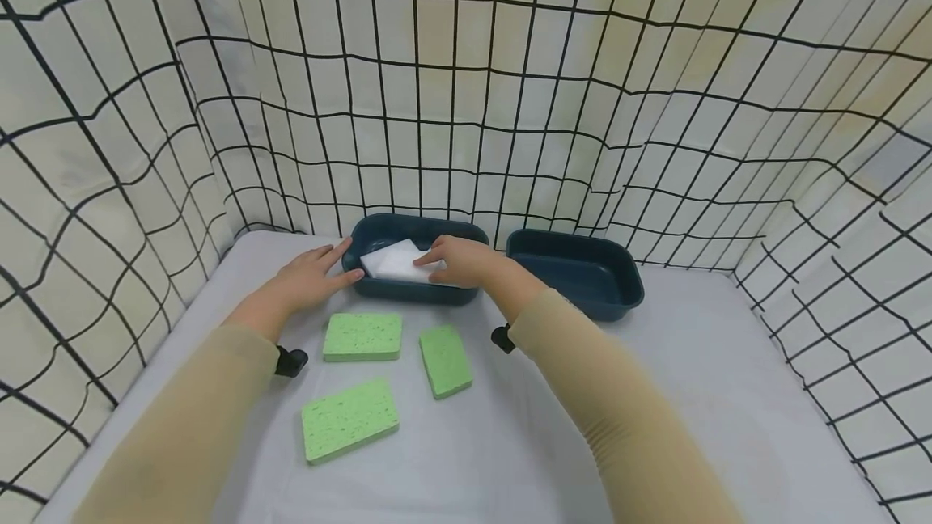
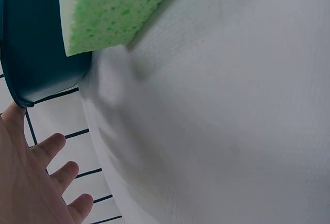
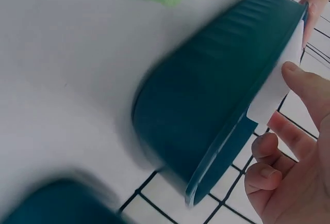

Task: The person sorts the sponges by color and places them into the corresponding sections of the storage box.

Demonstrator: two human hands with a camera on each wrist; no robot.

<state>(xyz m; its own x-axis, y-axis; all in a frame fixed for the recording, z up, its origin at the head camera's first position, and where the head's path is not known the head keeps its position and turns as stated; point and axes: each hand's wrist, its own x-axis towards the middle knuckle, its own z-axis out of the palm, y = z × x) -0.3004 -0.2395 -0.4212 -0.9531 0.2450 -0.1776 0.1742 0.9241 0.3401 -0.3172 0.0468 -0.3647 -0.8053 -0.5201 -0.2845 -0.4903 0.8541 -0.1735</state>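
Observation:
Two dark teal plastic bins stand at the back of the table. White sponge-like blocks lie in the left bin [image 1: 415,292]. My right hand [image 1: 466,259] reaches over that bin and pinches a white block [image 3: 278,90] between thumb and forefinger, its other fingers curled loosely. Fingers spread, my left hand [image 1: 309,277] touches the left end of the same bin's rim. Three green sponges lie in front: one [image 1: 362,337] just below the bin, a narrower one [image 1: 446,362] to its right, and one [image 1: 349,420] nearer me.
The right bin [image 1: 575,273] stands beside the left one, partly behind my right forearm. Black wire grid panels [image 1: 451,95] enclose the back and both sides. A white cloth covers the table [image 1: 713,395]. Each wrist carries a black device [image 1: 291,362].

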